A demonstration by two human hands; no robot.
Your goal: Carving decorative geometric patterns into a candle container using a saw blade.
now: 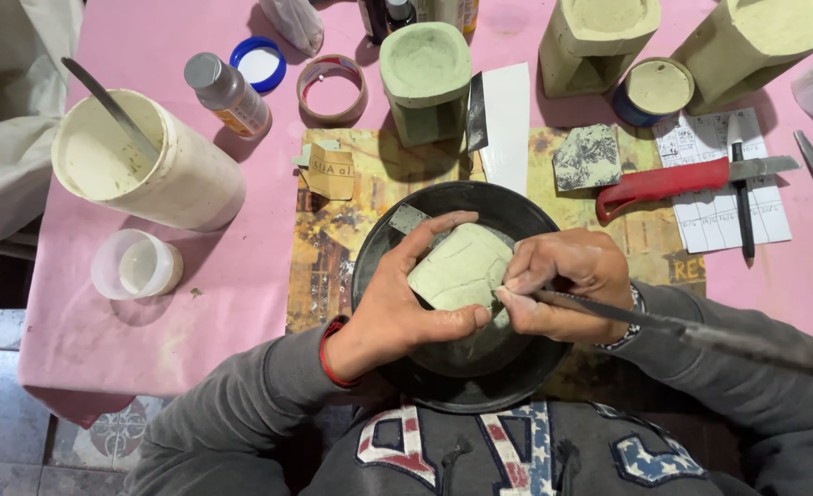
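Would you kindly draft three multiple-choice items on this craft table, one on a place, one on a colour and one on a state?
1. Where is the pale green clay piece?
A. over the black bowl
B. beside the white jar
C. on the floor

2. What colour is the handle of the knife?
A. blue
B. red
C. yellow

3. How is the thin metal tool held?
A. lying loose on the pink tablecloth
B. stuck in a jar
C. gripped in the right hand

Answers: 1 A, the left hand holds it above the bowl. 2 B, the handle is plainly red. 3 C, the fingers close around it, tip at the clay.
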